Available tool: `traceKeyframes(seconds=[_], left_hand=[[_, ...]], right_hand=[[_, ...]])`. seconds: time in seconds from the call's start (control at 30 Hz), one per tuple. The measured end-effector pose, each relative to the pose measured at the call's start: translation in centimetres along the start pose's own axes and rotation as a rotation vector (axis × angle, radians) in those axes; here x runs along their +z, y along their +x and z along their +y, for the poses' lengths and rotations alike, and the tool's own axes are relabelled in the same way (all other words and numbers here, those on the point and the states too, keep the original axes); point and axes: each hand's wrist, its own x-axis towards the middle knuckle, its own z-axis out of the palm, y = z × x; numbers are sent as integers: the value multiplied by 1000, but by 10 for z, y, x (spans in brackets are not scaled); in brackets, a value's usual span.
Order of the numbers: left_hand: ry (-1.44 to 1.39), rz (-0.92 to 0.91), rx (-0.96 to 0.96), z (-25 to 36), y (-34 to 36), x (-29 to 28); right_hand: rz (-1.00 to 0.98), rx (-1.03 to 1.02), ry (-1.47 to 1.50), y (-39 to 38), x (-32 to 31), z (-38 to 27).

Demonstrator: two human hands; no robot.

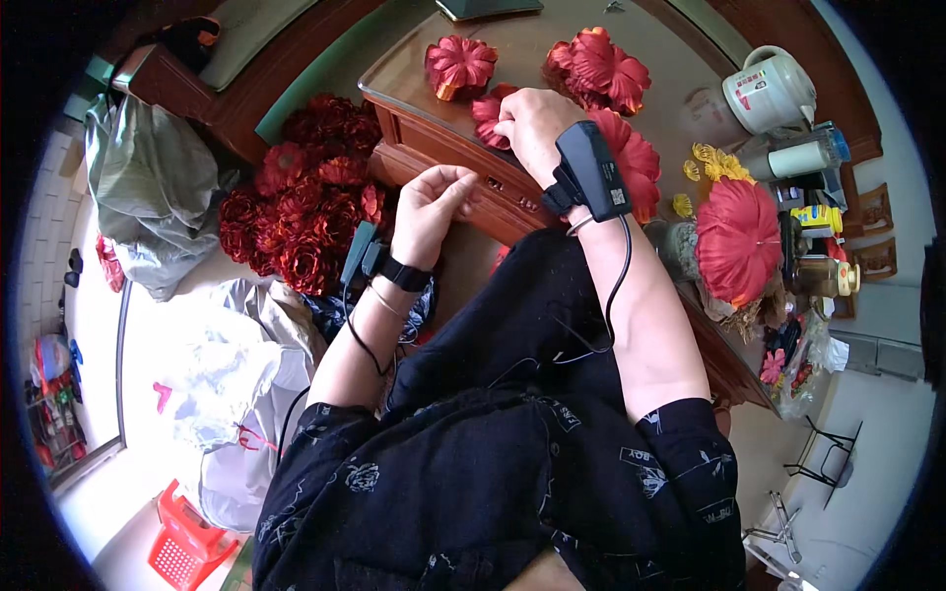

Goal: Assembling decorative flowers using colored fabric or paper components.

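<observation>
Petals of a red fabric flower, layered and dull crimson, lie at the near edge of the wooden table, pinched under the bunched fingers of the right hand. Left hand is curled below the table edge; its grip cannot be told, fingertips turned away. Right palm hides most of the flower.

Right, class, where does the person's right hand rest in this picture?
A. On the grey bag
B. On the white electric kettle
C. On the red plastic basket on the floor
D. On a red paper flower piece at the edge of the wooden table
D: the right hand presses on a red flower piece at the wooden table edge.
</observation>
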Motion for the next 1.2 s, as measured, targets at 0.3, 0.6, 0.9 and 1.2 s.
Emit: traceKeyframes(seconds=[0.3, 0.6, 0.9, 1.2], left_hand=[[-28, 69, 91, -5, 31, 12], [-2, 98, 80, -4, 30, 17], [35, 172, 94, -4, 38, 22], [204, 222, 418, -12, 50, 27]], right_hand=[[-79, -16, -38, 2, -9, -7], [-2, -105, 145, 10, 7, 13], [26, -85, 131, 9, 11, 16], [45, -69, 135, 11, 18, 17]])
